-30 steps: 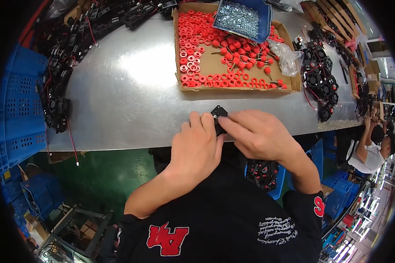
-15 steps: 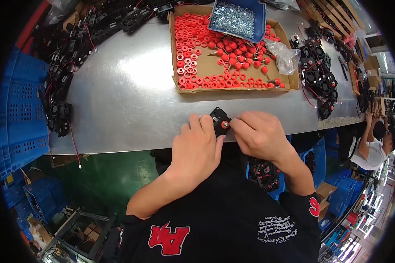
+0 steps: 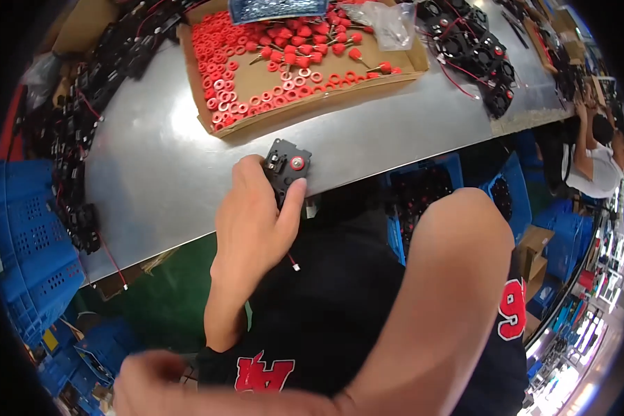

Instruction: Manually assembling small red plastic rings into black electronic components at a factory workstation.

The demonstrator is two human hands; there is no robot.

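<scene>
My left hand point(image 3: 246, 222) grips a black plastic housing point(image 3: 281, 182) just over the near edge of the metal table, with the thumb on its near right side. A red washer point(image 3: 297, 163) with a shiny screw head at its centre sits on the housing. Below the hand hangs a thin red cable ending in a white plug point(image 3: 296, 267). My right arm bends across my body, and my right hand point(image 3: 152, 385) is at the lower left, away from the housing. Motion blurs its fingers, so I cannot see whether it holds anything.
Ahead stands a cardboard tray point(image 3: 319, 105) of red washers and red-capped screws point(image 3: 305, 52), with a blue bin point(image 3: 277, 10) of small metal parts. Black fan units point(image 3: 468, 52) are heaped to the right, others to the left. A blue crate point(image 3: 31, 236) stands left; a co-worker point(image 3: 593, 156) is far right.
My right hand has left the housing and swung across to the lower left. The left hand still holds the housing, now tilted and turned. The whole view has shifted and rotated.
</scene>
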